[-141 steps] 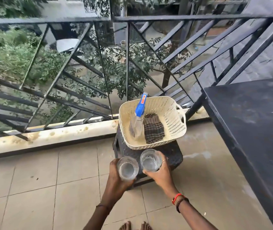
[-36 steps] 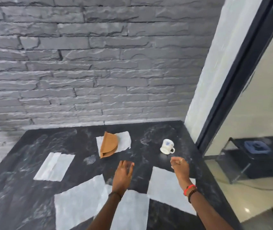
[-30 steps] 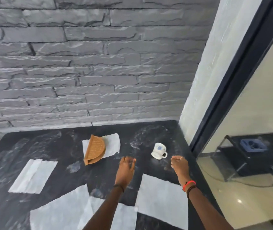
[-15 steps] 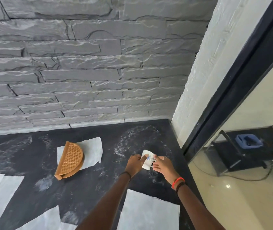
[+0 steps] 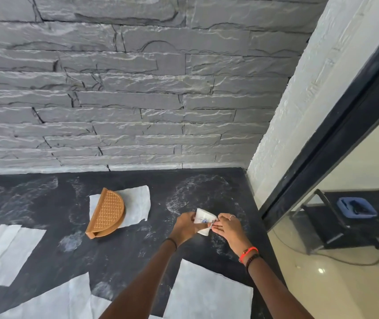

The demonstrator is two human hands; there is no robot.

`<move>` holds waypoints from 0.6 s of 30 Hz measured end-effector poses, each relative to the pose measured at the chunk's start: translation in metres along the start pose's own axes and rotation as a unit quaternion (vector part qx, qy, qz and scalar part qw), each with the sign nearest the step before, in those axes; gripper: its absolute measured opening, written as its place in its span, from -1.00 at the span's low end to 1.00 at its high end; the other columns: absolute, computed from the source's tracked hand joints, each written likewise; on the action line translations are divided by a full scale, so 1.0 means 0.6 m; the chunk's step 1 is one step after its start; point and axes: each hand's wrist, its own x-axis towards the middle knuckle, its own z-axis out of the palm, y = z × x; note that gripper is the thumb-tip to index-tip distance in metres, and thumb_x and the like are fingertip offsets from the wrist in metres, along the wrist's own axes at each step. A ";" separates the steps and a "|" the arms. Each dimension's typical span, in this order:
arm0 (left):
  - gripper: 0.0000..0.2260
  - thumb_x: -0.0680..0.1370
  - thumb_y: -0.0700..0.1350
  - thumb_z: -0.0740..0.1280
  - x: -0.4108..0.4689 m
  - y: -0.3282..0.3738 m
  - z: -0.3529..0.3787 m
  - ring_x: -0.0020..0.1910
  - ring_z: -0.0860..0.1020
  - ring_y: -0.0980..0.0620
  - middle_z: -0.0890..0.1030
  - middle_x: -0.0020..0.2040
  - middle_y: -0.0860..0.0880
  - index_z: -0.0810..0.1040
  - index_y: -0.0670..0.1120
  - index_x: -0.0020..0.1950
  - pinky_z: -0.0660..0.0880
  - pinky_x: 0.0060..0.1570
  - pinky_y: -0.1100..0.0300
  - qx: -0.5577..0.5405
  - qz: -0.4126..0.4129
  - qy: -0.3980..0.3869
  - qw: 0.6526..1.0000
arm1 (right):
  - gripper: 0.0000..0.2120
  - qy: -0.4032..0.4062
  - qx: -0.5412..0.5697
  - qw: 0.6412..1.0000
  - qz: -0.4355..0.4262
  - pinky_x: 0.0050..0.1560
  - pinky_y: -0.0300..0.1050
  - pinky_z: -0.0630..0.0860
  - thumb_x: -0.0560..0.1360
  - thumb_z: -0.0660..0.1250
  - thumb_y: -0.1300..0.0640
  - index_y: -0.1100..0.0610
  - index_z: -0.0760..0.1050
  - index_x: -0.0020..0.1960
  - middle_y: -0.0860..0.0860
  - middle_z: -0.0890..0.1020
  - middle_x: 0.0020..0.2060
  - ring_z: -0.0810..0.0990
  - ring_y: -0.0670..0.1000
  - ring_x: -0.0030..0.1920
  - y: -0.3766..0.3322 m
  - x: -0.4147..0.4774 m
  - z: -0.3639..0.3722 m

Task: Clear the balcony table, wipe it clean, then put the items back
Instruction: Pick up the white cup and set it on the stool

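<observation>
A small white cup (image 5: 203,221) with a blue print is tilted just above the dark, dusty table (image 5: 45,199) near its far right corner. My left hand (image 5: 185,227) grips the cup's left side and my right hand (image 5: 226,229) pinches its right side at the handle. A brown woven half-round holder (image 5: 106,214) lies on a white paper napkin (image 5: 137,203) to the left of the cup.
Several more white napkins lie on the table: one at the left (image 5: 4,252), one at the front middle (image 5: 52,300), one under my arms (image 5: 207,295). A grey stone wall (image 5: 137,100) backs the table. A glass door (image 5: 345,226) stands at the right.
I turned from the railing and stool, where I held two glasses, to the table. Both hands reached the white cup and took hold of it; it is now tilted off the surface.
</observation>
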 end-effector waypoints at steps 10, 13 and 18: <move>-0.60 0.42 -0.24 0.51 -0.133 -0.057 -0.116 0.12 0.62 -0.07 0.64 0.18 -0.16 0.55 -0.22 0.23 0.55 0.14 0.10 -0.140 0.067 0.040 0.987 | -0.78 -0.100 -0.207 0.970 -0.073 -0.16 -0.20 0.49 0.55 0.21 0.34 0.36 0.59 0.10 0.18 0.62 -0.16 0.52 0.01 -0.21 -0.017 -0.066 0.085; -0.57 0.44 -0.23 0.49 -0.209 -0.103 -0.172 0.16 0.60 -0.05 0.63 0.21 -0.12 0.53 -0.21 0.28 0.55 0.13 0.18 -0.167 0.061 0.061 0.982 | -0.75 -0.195 -0.197 0.960 -0.041 0.10 -0.05 0.53 0.57 0.24 0.32 0.44 0.49 0.19 0.33 0.59 0.03 0.56 0.16 -0.01 -0.016 -0.134 0.148; -0.60 0.46 -0.17 0.49 -0.376 -0.195 -0.254 0.16 0.61 0.00 0.65 0.18 -0.07 0.55 -0.16 0.27 0.56 0.09 0.24 -0.201 0.035 0.120 0.972 | -0.74 -0.327 -0.245 0.912 -0.040 0.10 -0.11 0.51 0.58 0.25 0.27 0.42 0.48 0.19 0.26 0.59 0.01 0.58 0.11 -0.05 0.028 -0.250 0.261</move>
